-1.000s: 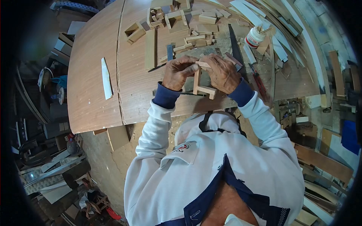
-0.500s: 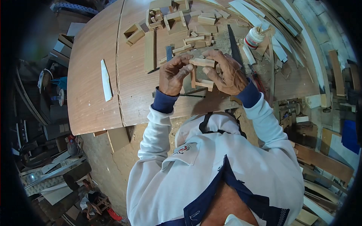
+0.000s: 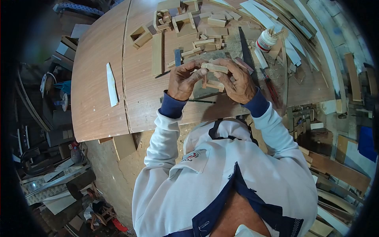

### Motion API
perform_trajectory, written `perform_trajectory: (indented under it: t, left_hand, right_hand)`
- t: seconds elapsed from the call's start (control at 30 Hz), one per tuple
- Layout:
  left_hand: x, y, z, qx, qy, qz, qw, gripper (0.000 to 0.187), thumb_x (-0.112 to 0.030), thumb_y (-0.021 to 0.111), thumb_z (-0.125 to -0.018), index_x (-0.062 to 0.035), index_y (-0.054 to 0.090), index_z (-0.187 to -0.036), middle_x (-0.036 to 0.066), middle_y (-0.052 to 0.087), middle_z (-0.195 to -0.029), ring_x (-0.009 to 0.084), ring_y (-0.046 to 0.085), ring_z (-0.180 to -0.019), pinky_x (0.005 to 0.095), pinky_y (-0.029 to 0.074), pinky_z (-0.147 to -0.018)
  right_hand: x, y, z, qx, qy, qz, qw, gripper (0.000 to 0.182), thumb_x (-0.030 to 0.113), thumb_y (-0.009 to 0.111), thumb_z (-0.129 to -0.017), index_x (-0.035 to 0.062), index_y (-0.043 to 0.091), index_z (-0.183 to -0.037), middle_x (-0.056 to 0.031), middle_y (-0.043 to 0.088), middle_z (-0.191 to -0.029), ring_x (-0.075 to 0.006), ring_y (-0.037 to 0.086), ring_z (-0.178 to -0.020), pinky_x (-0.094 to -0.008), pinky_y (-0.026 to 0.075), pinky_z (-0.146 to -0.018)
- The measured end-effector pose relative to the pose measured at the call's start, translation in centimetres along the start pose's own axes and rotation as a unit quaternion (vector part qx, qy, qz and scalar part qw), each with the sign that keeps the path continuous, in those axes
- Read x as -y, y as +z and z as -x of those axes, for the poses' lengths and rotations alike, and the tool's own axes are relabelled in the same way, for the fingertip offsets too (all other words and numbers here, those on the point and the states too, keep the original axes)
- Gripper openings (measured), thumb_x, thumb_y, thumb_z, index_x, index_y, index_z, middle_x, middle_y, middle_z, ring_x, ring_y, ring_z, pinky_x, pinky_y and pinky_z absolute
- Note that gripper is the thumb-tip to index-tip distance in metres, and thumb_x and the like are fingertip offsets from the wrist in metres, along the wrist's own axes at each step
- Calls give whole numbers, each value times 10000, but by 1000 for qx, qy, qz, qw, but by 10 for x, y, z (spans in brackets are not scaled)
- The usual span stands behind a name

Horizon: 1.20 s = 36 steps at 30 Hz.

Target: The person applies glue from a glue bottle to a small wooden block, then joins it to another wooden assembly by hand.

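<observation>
white glue bottle | saw blade | white strip | wood offcuts

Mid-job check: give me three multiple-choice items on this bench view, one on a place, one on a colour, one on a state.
1. Where is the glue bottle?
A. far right of the hands
B. on the floor
C. in the left hand

2. What colour are the cuffs?
A. red
B. navy
C. yellow

3. How is the wooden frame held?
A. lying untouched on the bench
B. in the left hand alone
C. between both hands, right hand too

Answers: A, it stands among the strips; B, dark blue cuffs end white sleeves; C, fingers of both grip it.
</observation>
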<state>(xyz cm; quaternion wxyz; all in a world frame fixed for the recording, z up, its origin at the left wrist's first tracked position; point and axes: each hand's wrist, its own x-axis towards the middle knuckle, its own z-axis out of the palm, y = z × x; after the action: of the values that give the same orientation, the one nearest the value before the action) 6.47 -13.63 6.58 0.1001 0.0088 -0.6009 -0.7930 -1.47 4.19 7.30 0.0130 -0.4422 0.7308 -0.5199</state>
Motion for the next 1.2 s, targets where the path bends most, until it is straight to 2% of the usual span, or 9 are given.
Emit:
perform_trajectory:
  t: [0.3,0.37,0.5,0.6,0.67,0.8,0.87,1.0,1.2]
  left_hand:
    - [5,7,-1,-25,22,-79,996,275,-49,678,-819,46,634,-1074,64,656,-926,122,579,-849,257,450,-830]
    - [2,11,-1,-22,67,-109,992,229,-67,632,-850,49,637,-1048,56,629,-788,102,549,-647,249,466,-611]
    - [-1,13,-1,-16,61,-118,991,228,-58,623,-851,50,634,-1052,57,626,-783,103,549,-639,246,461,-602]
    - [4,9,0,-3,-5,-54,999,260,-57,659,-834,42,639,-1073,70,653,-907,140,584,-856,261,449,-818]
    - [1,13,-2,-6,47,-109,993,219,-47,616,-850,43,635,-1049,67,633,-789,105,555,-642,247,457,-598]
    - [9,8,-7,-41,108,-181,977,185,-51,609,-859,41,648,-1014,76,651,-815,110,563,-645,252,464,-602]
    - [5,5,-6,-14,88,-185,979,198,-38,634,-853,45,650,-1031,98,670,-927,137,606,-847,251,473,-777]
    - [-6,9,-3,-49,29,-113,992,172,-38,647,-843,45,662,-993,110,682,-913,154,632,-799,268,494,-758]
    - [14,-15,-3,-93,91,-171,977,138,-5,693,-791,47,665,-915,94,683,-845,140,642,-760,258,513,-736]
  right_hand:
    - [-3,-2,-1,-25,-50,59,997,230,106,592,-841,3,577,-1047,-194,629,-984,-366,624,-847,-407,507,-721]
    - [-1,-4,-2,-26,-40,57,997,217,78,583,-829,-1,582,-1031,-192,638,-963,-379,622,-851,-414,506,-733]
    - [-4,-2,-2,-31,-24,33,999,205,70,576,-825,-5,590,-1015,-191,641,-954,-381,622,-857,-410,506,-739]
    - [-4,-2,-2,-38,-31,37,998,205,77,579,-825,-3,594,-1013,-190,640,-962,-379,624,-851,-407,505,-742]
    - [-2,-4,-3,-26,-24,48,998,215,105,604,-824,4,599,-1014,-188,640,-960,-368,627,-851,-403,506,-741]
    - [-3,-9,-13,29,48,-5,998,259,169,632,-834,15,597,-1039,-183,642,-962,-351,635,-851,-391,508,-743]
    - [-9,-4,-15,-9,-1,-1,1000,297,218,629,-872,35,592,-1103,-127,659,-932,-186,634,-798,-287,495,-658]
    - [-9,-27,-24,38,87,-51,994,361,292,601,-892,14,561,-1119,-160,654,-950,-260,647,-857,-335,509,-749]
    - [-51,-50,-3,-109,216,-86,967,291,235,521,-946,8,558,-1123,-47,658,-866,-82,562,-717,-234,486,-686]
